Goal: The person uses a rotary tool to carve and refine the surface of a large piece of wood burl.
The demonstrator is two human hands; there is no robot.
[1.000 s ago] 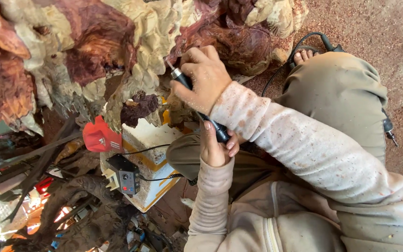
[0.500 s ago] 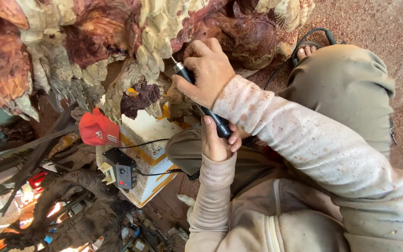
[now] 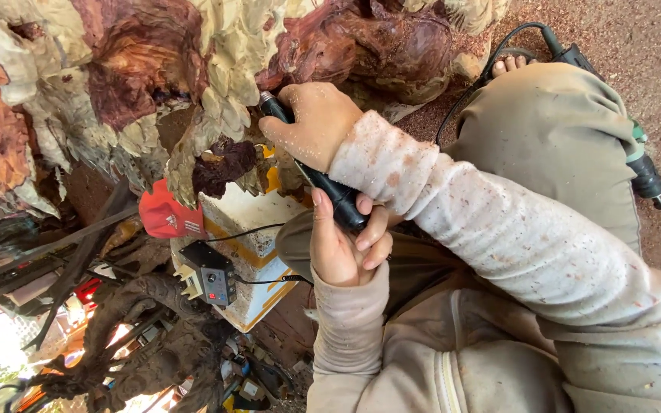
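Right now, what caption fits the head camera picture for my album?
Both hands, right hand and left hand, grip a black rotary tool against carved wood.

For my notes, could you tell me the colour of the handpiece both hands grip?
Black, seen in the head view: the handpiece.

This is a woodcarving workshop, open to daylight at one corner. A big gnarled root carving (image 3: pixel 193 84) in red and pale wood fills the space, reddish sawdust covers the ground (image 3: pixel 644 46), and a small black control box (image 3: pixel 210 274) sits on a white crate (image 3: pixel 258 229). A corded power tool (image 3: pixel 644 164) lies beside it.
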